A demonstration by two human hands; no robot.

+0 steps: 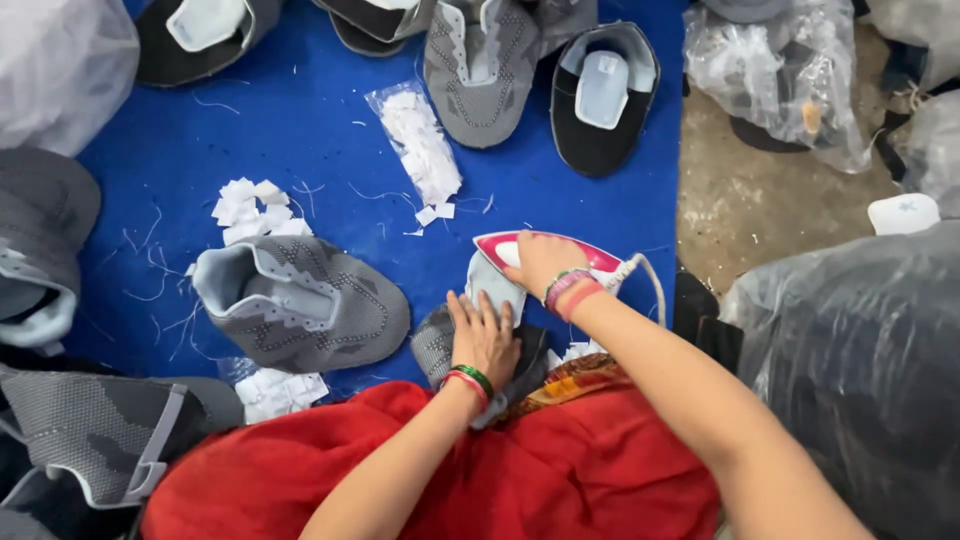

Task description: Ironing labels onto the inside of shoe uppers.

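— Okay, what's around the hands?
— Grey shoe upper [305,300] just left, plastic bag of white patches [420,142] beyond, loose white patches [250,208] scattered, clear bags at the edges.
— Surface?
— Blue cloth [320,130] on concrete floor [760,200].
— Hands?
— Left hand [485,335] flat, fingers spread, pressing a grey upper piece [440,345] at her lap. Right hand [545,262] closed around the pink-and-white iron [600,258].
— Counts?
— One iron, roughly eight uppers.

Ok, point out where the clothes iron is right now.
The pink and white iron is right of centre on the blue mat, under the right hand, pressing the grey shoe upper.
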